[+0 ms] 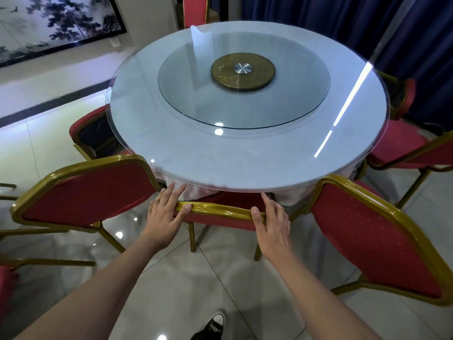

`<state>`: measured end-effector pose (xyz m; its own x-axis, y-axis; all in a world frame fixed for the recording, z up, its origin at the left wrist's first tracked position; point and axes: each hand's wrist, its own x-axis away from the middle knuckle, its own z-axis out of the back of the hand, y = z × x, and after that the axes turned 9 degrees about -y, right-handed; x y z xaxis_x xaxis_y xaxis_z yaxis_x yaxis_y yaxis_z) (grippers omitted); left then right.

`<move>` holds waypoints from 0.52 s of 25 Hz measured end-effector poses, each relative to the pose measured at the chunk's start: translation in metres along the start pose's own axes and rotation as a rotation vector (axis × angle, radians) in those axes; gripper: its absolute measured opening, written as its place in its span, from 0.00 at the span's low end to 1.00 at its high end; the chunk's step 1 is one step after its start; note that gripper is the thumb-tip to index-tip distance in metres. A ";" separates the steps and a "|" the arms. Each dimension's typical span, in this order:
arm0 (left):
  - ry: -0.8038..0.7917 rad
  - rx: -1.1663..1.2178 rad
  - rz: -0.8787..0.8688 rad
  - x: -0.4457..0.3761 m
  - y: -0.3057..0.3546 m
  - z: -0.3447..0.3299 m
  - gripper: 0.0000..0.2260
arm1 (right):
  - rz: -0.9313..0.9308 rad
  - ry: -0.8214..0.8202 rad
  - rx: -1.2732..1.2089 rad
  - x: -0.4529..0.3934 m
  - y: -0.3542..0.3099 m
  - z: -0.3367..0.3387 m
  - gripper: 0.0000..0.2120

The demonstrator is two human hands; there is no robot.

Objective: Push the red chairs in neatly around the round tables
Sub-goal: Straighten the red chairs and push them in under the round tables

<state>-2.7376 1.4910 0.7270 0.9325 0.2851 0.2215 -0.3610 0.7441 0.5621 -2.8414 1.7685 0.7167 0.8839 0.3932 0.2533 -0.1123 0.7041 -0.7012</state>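
Note:
A round table [245,173] with a glass top stands in front of me, with a glass turntable [196,99] at its centre. The middle red chair [220,211], gold-framed, is tucked under the near edge with its back rail close to the rim. My left hand [166,213] rests on the rail's left end, fingers straight over the top and thumb against the near face. My right hand [272,222] lies the same way on the right end. Another red chair [90,190] stands angled on the left, and one more red chair [372,241] angled on the right.
More red chairs ring the table: far left [83,126], right [397,143], far right [404,96], and behind [195,9]. A chair's red corner [7,283] shows at lower left. A painting [49,25] hangs on the left wall, a dark blue curtain [367,20] at right. Glossy tiled floor.

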 end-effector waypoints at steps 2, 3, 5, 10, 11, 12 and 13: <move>-0.021 -0.010 0.014 0.000 0.000 0.003 0.28 | -0.014 -0.010 0.008 0.000 -0.002 0.000 0.35; -0.032 -0.014 0.020 0.001 0.001 0.004 0.29 | -0.021 -0.015 0.011 0.002 -0.002 0.001 0.34; -0.061 -0.024 0.028 0.003 0.004 0.006 0.31 | -0.024 -0.021 0.018 0.004 -0.002 0.003 0.32; -0.147 -0.145 0.064 0.005 0.008 0.017 0.35 | -0.065 -0.066 0.161 0.006 -0.006 0.009 0.34; -0.157 -0.186 0.068 0.004 0.009 0.020 0.36 | -0.076 -0.065 0.202 0.007 -0.008 0.010 0.35; -0.160 -0.220 0.065 0.004 0.010 0.023 0.36 | -0.081 -0.061 0.234 0.007 -0.010 0.012 0.36; -0.161 -0.240 0.056 0.004 0.014 0.025 0.36 | -0.080 -0.054 0.257 0.008 -0.013 0.013 0.37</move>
<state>-2.7390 1.4870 0.7555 0.8916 0.2444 0.3811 -0.3824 0.8572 0.3449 -2.8393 1.7704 0.7363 0.8696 0.3564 0.3416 -0.1607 0.8586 -0.4869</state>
